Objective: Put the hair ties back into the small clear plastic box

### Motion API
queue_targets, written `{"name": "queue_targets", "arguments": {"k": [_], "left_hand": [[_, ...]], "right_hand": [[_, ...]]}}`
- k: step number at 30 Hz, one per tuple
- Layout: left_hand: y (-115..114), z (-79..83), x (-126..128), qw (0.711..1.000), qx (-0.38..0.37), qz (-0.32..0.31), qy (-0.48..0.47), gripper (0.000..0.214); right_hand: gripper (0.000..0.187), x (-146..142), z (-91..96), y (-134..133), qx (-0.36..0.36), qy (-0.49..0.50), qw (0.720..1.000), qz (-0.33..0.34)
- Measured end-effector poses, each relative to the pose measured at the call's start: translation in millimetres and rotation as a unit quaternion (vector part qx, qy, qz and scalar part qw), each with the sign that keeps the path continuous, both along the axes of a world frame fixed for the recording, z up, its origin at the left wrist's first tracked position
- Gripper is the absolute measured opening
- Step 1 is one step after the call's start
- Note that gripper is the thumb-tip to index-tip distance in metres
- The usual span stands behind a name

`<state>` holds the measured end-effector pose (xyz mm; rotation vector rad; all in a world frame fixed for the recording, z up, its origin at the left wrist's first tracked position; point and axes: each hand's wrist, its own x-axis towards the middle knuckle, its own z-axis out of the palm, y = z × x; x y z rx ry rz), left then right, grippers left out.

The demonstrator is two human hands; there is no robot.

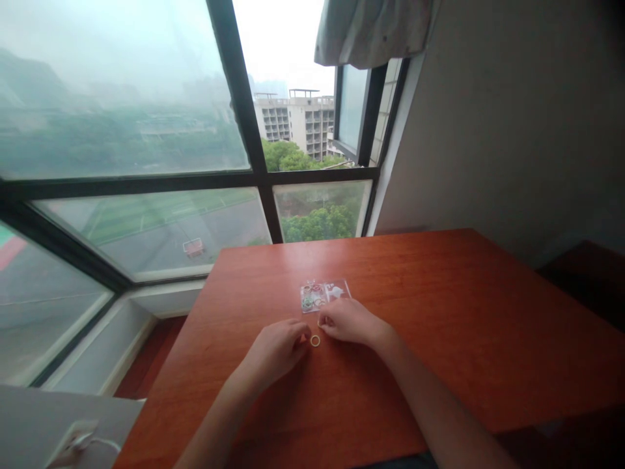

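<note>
A small pale yellow ring (315, 341) lies flat on the wooden table, between my two hands. My left hand (279, 350) rests just left of it, fingers curled in and tips at or very near its edge; whether they grip anything is too small to make out. Pinched fingers of my right hand (349, 320) hold a second yellow ring (319, 324), partly hidden by them. Right beyond that hand is a clear plastic case (346, 286) with several small coloured rings (308, 301), green, pinkish and pale, in its left part. My right hand covers its near right corner.
The reddish-brown table (439, 312) spreads widely to the right and ends at a left edge near the window. Dark window frames (146, 184) stand behind it, with one pane swung outward. A short curtain (374, 32) hangs above. A plug with a white cable (83, 443) is at lower left.
</note>
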<state>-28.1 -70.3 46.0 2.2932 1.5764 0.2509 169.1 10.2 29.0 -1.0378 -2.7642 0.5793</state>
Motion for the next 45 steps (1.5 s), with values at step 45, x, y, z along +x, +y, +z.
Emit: {"name": "queue_targets", "arguments": {"k": [45], "left_hand": [[62.1,7.7,18.8,0.991,0.094,0.067,0.065,0.014]], "right_hand": [[0.019,22.9,6.8,17.4,-0.047,0.099,0.992,-0.067]]}}
